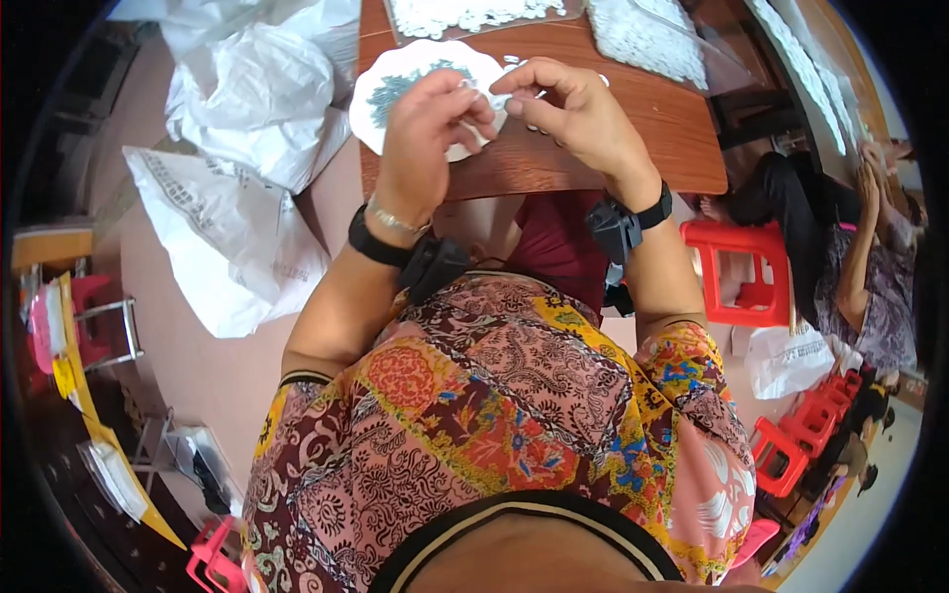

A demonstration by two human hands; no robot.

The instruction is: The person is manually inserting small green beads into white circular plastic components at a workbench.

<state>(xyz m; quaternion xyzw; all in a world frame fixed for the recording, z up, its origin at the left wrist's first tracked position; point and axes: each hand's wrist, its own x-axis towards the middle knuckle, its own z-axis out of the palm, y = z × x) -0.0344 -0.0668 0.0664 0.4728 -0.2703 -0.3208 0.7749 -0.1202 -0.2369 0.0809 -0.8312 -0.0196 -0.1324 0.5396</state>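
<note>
My left hand [427, 138] hangs over a white plate with a scalloped rim [368, 130], its fingers curled and thumb near the index finger. Facing it, my right hand [583, 117] is bent inward with thumb and index finger brought together. Between the two sets of fingertips there is something small and whitish, hard to tell from the plate behind. A heap of small, thin grey-green pieces [391, 91] lies on the plate. Several small white pieces [512, 61] are scattered on the brown wooden table [652, 138] beside my right hand.
At the table's far side are a tray of white pieces [465, 14] and a clear bag [647, 47] full of similar ones. Large white sacks [232, 237] stand on the floor at left. A red stool [741, 272] and a seated person [870, 267] are to the right.
</note>
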